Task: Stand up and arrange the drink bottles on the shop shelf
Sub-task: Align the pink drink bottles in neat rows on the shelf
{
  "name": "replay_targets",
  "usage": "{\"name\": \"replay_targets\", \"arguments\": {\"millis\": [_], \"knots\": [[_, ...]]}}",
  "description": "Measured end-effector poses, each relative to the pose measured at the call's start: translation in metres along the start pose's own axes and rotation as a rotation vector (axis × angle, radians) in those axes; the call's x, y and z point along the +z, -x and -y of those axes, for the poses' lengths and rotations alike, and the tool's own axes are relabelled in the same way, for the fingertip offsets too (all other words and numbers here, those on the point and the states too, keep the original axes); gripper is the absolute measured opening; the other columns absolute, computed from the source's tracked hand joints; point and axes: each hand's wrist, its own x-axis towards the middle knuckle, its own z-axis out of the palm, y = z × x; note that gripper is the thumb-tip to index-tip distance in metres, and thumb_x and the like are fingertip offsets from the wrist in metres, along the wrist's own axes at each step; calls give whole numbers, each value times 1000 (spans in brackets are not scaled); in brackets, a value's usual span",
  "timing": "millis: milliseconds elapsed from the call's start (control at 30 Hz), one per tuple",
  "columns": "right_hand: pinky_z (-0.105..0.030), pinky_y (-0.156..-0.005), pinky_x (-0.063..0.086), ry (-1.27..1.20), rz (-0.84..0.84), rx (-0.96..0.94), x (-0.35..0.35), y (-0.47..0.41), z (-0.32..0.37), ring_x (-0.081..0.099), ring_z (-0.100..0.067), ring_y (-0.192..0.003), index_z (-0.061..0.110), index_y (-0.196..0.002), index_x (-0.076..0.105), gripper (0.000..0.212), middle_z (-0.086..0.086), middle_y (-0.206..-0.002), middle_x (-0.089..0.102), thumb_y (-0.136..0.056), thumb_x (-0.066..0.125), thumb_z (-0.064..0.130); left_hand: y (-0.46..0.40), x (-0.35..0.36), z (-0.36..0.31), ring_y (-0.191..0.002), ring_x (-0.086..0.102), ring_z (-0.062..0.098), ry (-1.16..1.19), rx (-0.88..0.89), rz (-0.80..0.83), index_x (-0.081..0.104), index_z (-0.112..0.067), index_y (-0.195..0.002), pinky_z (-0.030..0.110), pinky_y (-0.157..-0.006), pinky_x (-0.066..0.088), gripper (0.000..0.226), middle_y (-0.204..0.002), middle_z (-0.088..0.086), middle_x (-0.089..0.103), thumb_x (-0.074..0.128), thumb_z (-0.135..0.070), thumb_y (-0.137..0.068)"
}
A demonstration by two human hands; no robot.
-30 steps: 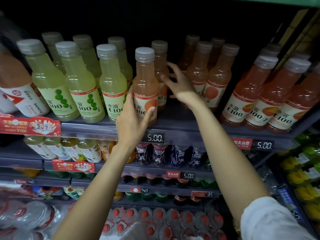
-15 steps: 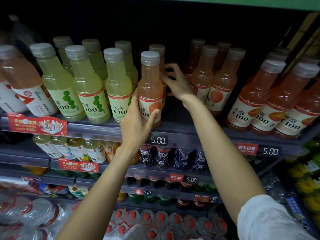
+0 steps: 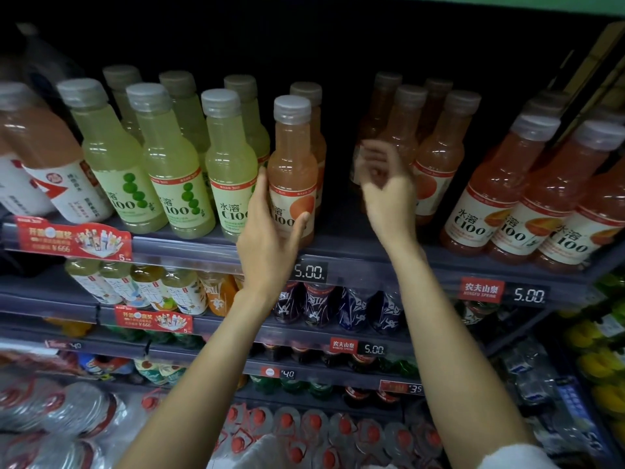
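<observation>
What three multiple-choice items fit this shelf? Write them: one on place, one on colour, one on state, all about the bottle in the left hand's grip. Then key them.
1. Where does the orange bottle stand?
A. At the front of the top shelf, just right of the green bottles
B. On the shelf below
C. In the air, lifted off the shelf

2. What colour is its cap?
A. Red
B. Grey
C. Blue

3. How is it?
A. Lying on its side
B. Upright, cap off
C. Upright, cap on

Key:
1 A: the left hand holds the orange bottle at the edge of the top shelf, beside the green bottles.
2 B: the cap is grey.
3 C: it stands straight and capped.
</observation>
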Motion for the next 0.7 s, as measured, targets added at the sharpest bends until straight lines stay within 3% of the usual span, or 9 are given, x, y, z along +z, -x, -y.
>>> {"name": "replay_targets", "arguments": {"millis": [133,233,300,367,433,533,600,700], "knots": [[-24,-74,51,260,-173,-111,-30,12,-18,64,-16,-88,8,-110,62,22,-6,-99,68,-91,57,18,14,2,-19,-125,49,24,124,234,-236,40,-7,-134,42,-96,50,51,-134,12,50,65,-10,-90],[-21,-75,42,463,-201,-143,-44,13,-21,62,-25,-94,8,-114,60,28,-12,-113,60,-88,56,16,10,13,-44,-115,52,22,179,396,-141,52,0,-122,35,-97,46,37,-120,15,59,64,-6,-88],[-26,-75,44,583,-165,-156,-49,13,-20,61,-30,-96,6,-121,56,36,-17,-124,54,-86,59,15,-3,32,-58,-114,53,25,170,338,37,53,2,-124,37,-95,46,41,-121,16,58,65,-11,-87],[-34,-75,50,690,-125,-143,-55,13,-21,61,-36,-96,4,-129,49,46,-20,-133,47,-86,59,16,-18,57,-68,-120,49,31,183,204,212,43,2,-134,41,-98,45,59,-130,19,50,68,-17,-83],[-39,-84,50,724,-122,-124,-59,11,-25,56,-38,-109,4,-136,42,53,-20,-141,40,-87,59,17,-32,80,-71,-128,43,33,229,103,304,32,-3,-144,43,-102,42,78,-139,20,41,73,-17,-78],[-40,-98,43,728,-132,-92,-60,9,-27,45,-42,-123,1,-140,36,60,-24,-145,34,-86,60,13,-48,107,-76,-133,36,31,225,-28,372,20,-14,-150,44,-102,41,92,-146,16,32,76,-28,-79],[-41,-97,43,741,-125,-85,-59,8,-27,43,-45,-122,2,-140,37,60,-25,-145,34,-85,60,10,-52,120,-79,-133,35,30,161,-78,377,19,-18,-150,43,-99,39,93,-146,12,32,75,-35,-79],[-41,-91,46,725,-122,-126,-59,11,-26,48,-43,-115,3,-133,46,54,-24,-139,41,-81,61,5,-52,122,-79,-132,37,30,178,-87,356,21,-20,-150,44,-102,39,88,-145,11,34,74,-29,-80]]}}
